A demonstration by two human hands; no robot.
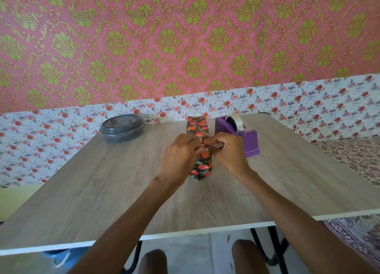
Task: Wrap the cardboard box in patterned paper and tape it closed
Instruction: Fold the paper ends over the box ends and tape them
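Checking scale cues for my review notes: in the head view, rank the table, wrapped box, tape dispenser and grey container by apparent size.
1. table
2. wrapped box, partly hidden by the left hand and right hand
3. tape dispenser and grey container look alike; not ranked

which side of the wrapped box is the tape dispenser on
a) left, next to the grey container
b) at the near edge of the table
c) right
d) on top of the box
c: the purple tape dispenser stands on the table just right of the wrapped box, while the grey lidded container sits off to the box's left.
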